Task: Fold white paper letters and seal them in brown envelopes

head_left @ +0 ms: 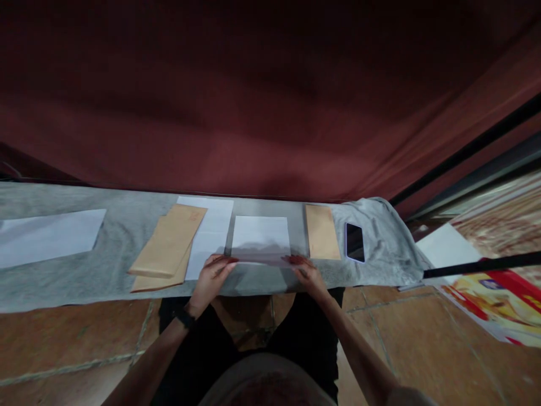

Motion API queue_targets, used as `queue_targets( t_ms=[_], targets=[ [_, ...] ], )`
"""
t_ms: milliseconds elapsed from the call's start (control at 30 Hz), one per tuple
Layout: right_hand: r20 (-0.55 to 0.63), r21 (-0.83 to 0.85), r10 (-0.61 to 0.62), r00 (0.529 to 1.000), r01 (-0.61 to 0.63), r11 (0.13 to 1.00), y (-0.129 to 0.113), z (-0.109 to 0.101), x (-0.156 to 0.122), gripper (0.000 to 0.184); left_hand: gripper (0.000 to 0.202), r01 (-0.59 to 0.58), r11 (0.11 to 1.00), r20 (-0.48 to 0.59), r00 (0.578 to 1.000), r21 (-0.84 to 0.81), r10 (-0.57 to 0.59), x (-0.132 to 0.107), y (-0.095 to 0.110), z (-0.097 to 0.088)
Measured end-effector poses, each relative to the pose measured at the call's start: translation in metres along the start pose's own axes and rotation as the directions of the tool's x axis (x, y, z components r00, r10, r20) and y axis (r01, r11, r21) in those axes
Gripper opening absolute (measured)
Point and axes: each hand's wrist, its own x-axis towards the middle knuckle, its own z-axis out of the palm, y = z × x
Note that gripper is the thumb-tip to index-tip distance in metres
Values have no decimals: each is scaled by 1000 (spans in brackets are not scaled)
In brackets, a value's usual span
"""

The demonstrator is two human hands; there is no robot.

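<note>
The person's left hand (212, 277) and right hand (308, 274) grip opposite ends of a white paper sheet's (261, 230) near edge, on the cloth-covered tabletop (120, 225) between stacked brown envelopes (171, 239) and a single brown envelope (323, 232).

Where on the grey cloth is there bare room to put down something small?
Bare grey cloth shows between the far-left white paper and the brown envelopes, and right of the phone. The middle is crowded: those envelopes overlap long white paper, and the left hand and right hand are at the middle sheet's near edge.
</note>
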Motion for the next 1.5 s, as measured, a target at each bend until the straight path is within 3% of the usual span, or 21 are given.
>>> queue_targets(
  t_ms=[133, 267, 400, 667, 933, 1200, 1367, 1500],
  targets=[
    [-153, -39, 186, 970, -194, 980, 5, 15, 21, 24, 35, 108, 994, -136, 985, 14, -106, 19, -2, 10],
    [-203, -64, 269, 941, -287, 956, 7, 25, 38, 30, 30, 241, 967, -141, 957, -87, -252, 38, -3, 22],
    [-247, -81, 314, 917, -343, 936, 9, 31, 50, 31, 40, 346, 929, -167, 916, -134, -365, 50, 0, 32],
    [-329, -222, 290, 899, -372, 901, 7, 42, 59, 29, 58, 438, 878, -130, 898, 193, -419, 58, 9, 39],
    [-302, -494, 203, 931, -335, 802, 7, 49, 58, 31, 49, 347, 841, -79, 935, 414, -347, 57, 11, 45],
    [-273, -602, 153, 950, -293, 743, 5, 51, 56, 26, 45, 150, 735, -25, 984, 662, -179, 55, 23, 46],
    [-271, -626, 183, 945, -318, 712, 0, 51, 54, 29, 53, -68, 781, 141, 990, 621, -26, 54, 14, 55],
    [-248, -594, 228, 942, -334, 732, -6, 49, 58, 36, 56, -143, 830, 263, 965, 540, -5, 54, 5, 65]
  ],
)
